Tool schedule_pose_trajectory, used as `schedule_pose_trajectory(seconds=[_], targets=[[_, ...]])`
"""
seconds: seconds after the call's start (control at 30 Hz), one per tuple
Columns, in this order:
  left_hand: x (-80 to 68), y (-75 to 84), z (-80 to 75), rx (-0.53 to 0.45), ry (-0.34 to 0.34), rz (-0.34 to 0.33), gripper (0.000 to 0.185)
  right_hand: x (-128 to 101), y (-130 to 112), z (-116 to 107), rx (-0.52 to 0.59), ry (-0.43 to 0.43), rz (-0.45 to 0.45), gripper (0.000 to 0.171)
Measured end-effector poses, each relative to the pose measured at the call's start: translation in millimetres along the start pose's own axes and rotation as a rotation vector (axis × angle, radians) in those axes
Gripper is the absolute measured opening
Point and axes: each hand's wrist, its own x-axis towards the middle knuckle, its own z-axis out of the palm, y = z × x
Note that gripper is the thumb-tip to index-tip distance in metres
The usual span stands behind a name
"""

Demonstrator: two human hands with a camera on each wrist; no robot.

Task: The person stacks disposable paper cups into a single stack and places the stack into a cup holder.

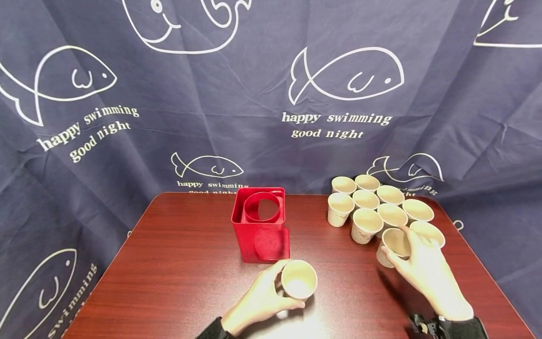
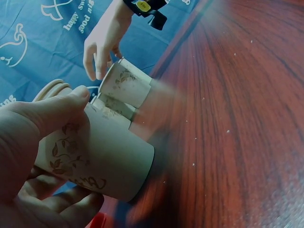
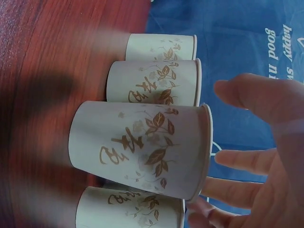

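Observation:
My left hand [image 1: 263,293] grips a white paper cup [image 1: 299,278] low over the table, thumb on one side and fingers round the other. In the left wrist view this held cup [image 2: 102,152] bears a brown leaf print, and more than one rim line shows at its mouth. At the right, my right hand [image 1: 429,270] hovers at the nearest paper cup [image 1: 384,260] of a group, thumb and fingers spread about its rim. The right wrist view has the thumb [image 3: 237,92] apart from this cup [image 3: 142,147], the other fingers fairly straight beyond the rim.
Several more upright paper cups [image 1: 366,223] crowd together at the back right of the brown table [image 1: 186,263]. Just beyond my left hand stands a red square holder [image 1: 254,240] with a round opening on top. A blue fish-print curtain [image 1: 254,117] hangs behind the table.

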Motion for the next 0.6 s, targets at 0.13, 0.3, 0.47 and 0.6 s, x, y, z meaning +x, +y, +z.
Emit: schedule_pose_trajectory(seconds=[0.13, 0.3, 0.47, 0.6], targets=[[0.4, -0.2, 0.3, 0.011, 0.003, 0.01, 0.071, 0.0, -1.0, 0.9, 0.031, 0.007, -0.017, 0.068], [0.4, 0.1, 0.1, 0.003, -0.002, 0.01, 0.072, -2.1, -2.1, 1.5, 0.073, -0.041, 0.01, 0.067], [-0.3, 0.3, -0.1, 0.002, 0.0, 0.001, 0.071, -2.7, -3.2, 0.3, 0.096, -0.111, 0.037, 0.067], [-0.1, 0.1, -0.2, 0.007, 0.003, 0.0, 0.071, -1.1, -4.8, -2.2, 0.103, -0.137, 0.049, 0.068]])
